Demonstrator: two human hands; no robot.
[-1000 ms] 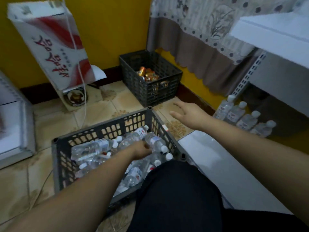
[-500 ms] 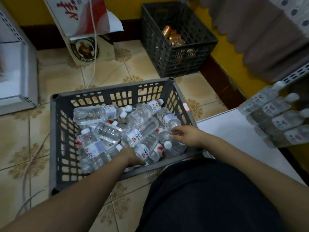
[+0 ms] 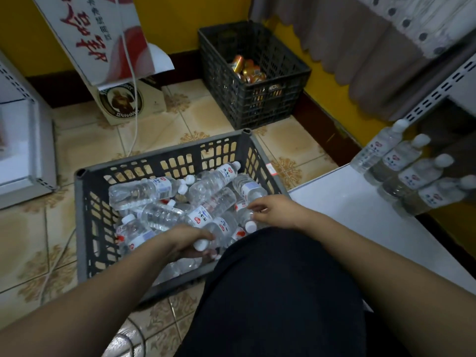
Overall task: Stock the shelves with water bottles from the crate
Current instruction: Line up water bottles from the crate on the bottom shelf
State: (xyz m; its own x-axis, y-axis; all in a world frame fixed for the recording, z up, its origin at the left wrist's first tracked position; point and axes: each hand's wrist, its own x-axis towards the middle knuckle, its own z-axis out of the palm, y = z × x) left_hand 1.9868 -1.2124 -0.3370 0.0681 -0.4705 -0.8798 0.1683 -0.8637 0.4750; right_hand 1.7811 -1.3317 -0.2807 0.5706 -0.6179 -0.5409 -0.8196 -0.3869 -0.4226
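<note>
Since half a second ago, both hands have stayed down inside the grey crate, and the left hand has closed round a bottle near the crate's near wall, where before it only reached among the pile.

Head view: the left hand's fingers curl round the held bottle just below its white cap, which points toward the person. The right hand lies over the bottles at the crate's right wall, its fingers bent and touching another bottle; whether they truly grasp it I cannot tell. More loose bottles lie on their sides across the crate, filling its floor. Right of the crate, a white shelf carries a row of four shelved bottles standing near its far end. Beyond the crate, against the yellow wall, stands a black crate holding orange cans. Beyond the crate to the left, a white carton with red lettering leans against the wall, a white cord hanging past it to the tiled floor.
</note>
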